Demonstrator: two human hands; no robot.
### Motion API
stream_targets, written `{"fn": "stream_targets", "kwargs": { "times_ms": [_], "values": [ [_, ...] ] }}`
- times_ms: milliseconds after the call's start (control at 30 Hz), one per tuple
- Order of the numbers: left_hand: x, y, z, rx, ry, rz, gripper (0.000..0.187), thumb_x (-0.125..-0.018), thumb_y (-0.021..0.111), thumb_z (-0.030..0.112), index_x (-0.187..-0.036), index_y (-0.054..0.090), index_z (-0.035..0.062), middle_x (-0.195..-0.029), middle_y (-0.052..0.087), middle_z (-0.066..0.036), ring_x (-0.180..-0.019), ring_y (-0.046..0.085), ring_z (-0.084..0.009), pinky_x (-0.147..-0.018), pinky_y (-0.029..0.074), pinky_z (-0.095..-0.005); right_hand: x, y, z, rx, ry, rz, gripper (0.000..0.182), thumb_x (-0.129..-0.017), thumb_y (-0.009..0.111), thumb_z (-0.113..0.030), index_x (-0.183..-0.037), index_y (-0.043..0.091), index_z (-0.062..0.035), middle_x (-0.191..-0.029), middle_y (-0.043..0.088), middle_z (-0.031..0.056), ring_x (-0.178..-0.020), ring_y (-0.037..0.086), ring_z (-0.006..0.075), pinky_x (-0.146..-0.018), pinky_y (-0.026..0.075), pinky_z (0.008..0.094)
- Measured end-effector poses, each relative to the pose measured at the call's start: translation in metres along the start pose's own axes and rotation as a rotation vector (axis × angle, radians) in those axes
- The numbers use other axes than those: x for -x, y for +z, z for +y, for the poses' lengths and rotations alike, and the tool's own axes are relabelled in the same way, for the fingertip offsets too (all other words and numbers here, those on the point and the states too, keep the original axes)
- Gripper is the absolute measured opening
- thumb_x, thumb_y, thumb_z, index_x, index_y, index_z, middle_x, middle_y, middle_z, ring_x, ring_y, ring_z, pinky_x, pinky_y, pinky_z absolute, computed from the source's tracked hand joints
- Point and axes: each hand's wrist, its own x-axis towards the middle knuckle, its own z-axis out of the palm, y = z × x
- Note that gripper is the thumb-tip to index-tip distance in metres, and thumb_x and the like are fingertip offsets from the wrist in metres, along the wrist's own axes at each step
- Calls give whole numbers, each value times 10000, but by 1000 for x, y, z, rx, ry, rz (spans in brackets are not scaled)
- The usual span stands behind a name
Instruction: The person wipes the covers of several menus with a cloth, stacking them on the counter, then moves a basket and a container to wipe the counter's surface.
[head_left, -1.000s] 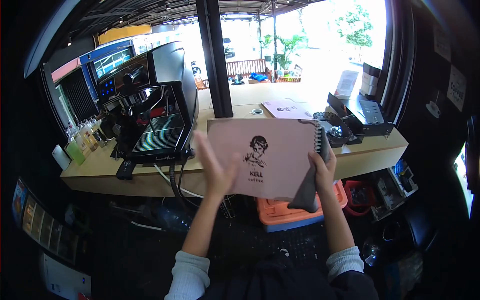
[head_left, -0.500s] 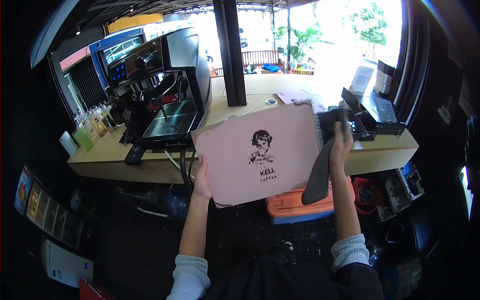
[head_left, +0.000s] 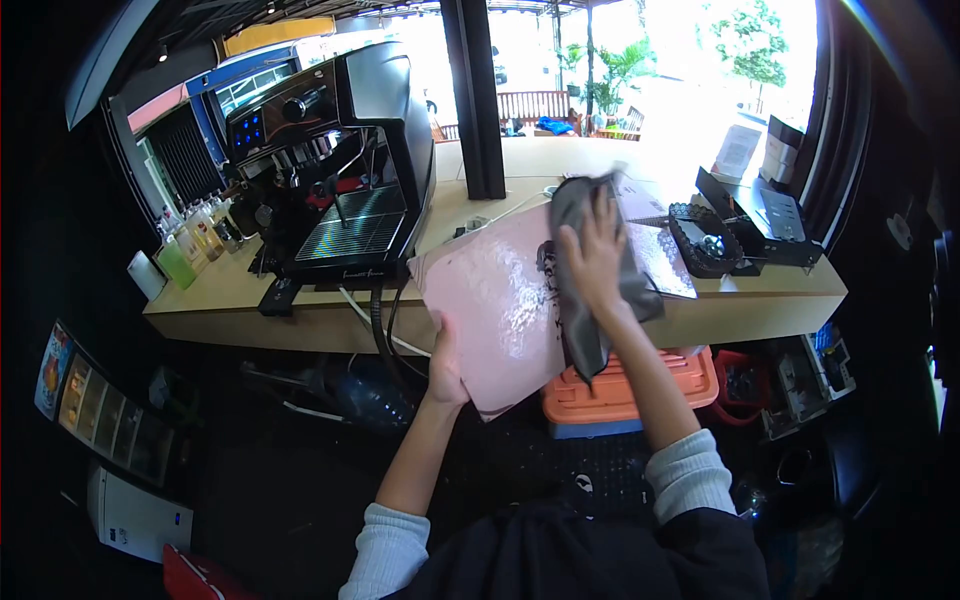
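Observation:
My left hand [head_left: 446, 368] grips the lower left edge of a pink spiral-bound menu book [head_left: 490, 320], thumb on top and the other fingers hidden beneath. The book is tilted in front of me, its glossy cover reflecting light, and the cloth hides part of its dark printed figure. My right hand [head_left: 598, 268] lies flat on a dark grey cloth [head_left: 577, 325], fingers spread, pressing it against the right part of the cover. The cloth drapes past the book's lower edge.
An espresso machine [head_left: 375, 170] stands on the wooden counter [head_left: 225, 325] at left, beside several bottles [head_left: 185, 245]. A black woven basket [head_left: 703, 240] and a black box [head_left: 775, 225] sit at right. An orange-lidded bin [head_left: 630, 390] is below. A dark post [head_left: 473, 100] rises behind.
My right hand has moved left with the cloth, from the book's spiral side onto the cover, its fingers now spread. The book has tilted and my left hand has shifted slightly right.

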Motion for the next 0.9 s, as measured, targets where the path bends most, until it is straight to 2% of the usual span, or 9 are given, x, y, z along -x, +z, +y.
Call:
{"fn": "stream_targets", "kwargs": {
  "times_ms": [133, 367, 433, 500, 533, 567, 667, 767, 900],
  "values": [
    [-17, 5, -14, -209, 85, 228, 606, -963, 242, 445, -1380, 207, 6, -1386, 320, -129, -1259, 352, -233, -1040, 303, -371, 47, -19, -92, -241, -493, -300, 584, -795, 545, -339, -1340, 398, -191, -1456, 223, 147, -1354, 150, 358, -1041, 33, 594],
    [-21, 15, -6, -304, 157, 148, 631, -961, 237, 460, -1368, 227, -22, -1396, 300, -129, -1285, 304, -222, -1059, 246, -346, 0, -10, -87, -147, -232, -72, 489, -850, 495, -260, -1316, 414, -134, -1436, 263, 143, -1325, 202, 382, -1037, 108, 586],
    [-26, 26, 6, -374, 192, 338, 649, -955, 207, 493, -1361, 257, -11, -1372, 346, -121, -1249, 358, -217, -1046, 270, -338, 23, -19, -97, -195, -432, -243, 532, -850, 499, -304, -1335, 381, -119, -1453, 229, 132, -1337, 183, 367, -1040, 115, 585],
    [-25, -3, 6, -249, 221, 320, 617, -956, 239, 482, -1356, 291, 16, -1363, 363, -121, -1260, 346, -234, -1035, 297, -349, 48, -36, -101, -292, -576, -327, 452, -820, 540, -325, -1205, 516, -90, -1312, 411, 167, -1261, 321, 368, -1038, 144, 584],
    [-25, 0, 13, -166, 211, 309, 638, -945, 254, 504, -1357, 285, 18, -1357, 367, -122, -1250, 358, -241, -1030, 303, -360, 60, -29, -74, -178, -600, -528, 360, -783, 576, -364, -992, 625, -75, -1050, 533, 166, -1108, 451, 357, -1037, 174, 580],
    [-24, 4, 20, -85, 197, 300, 660, -935, 268, 525, -1359, 279, 19, -1352, 370, -124, -1239, 370, -248, -1024, 308, -371, 61, -24, -53, -218, -566, -415, 336, -763, 585, -391, -797, 641, -62, -857, 526, 140, -988, 495, 337, -1033, 195, 580],
    [-19, 0, 24, -103, 190, 273, 701, -918, 303, 547, -1366, 242, 11, -1366, 346, -133, -1235, 372, -259, -1024, 305, -388, 43, -14, 10, -174, -253, -161, 638, -816, 523, -361, -1347, 357, -48, -1194, 470, 252, -1156, 370, 448, -1041, 106, 574],
    [-21, 12, 17, -117, 187, 222, 681, -926, 319, 520, -1350, 261, -10, -1336, 376, -142, -1215, 396, -243, -1010, 323, -367, 35, 3, 16, -89, 116, -183, 572, -919, 382, -349, -1364, 287, -3, -1389, 255, 275, -1318, 158, 428, -1051, 44, 558],
    [-40, 28, -7, -411, 287, 45, 645, -926, 379, 484, -1289, 358, -50, -1248, 453, -151, -1166, 438, -201, -975, 343, -319, 55, -4, -54, -512, 104, -342, 746, -916, 370, -420, -1373, 86, 97, -1418, 48, 339, -1344, -57, 427, -1067, -46, 506]
  ]
}}
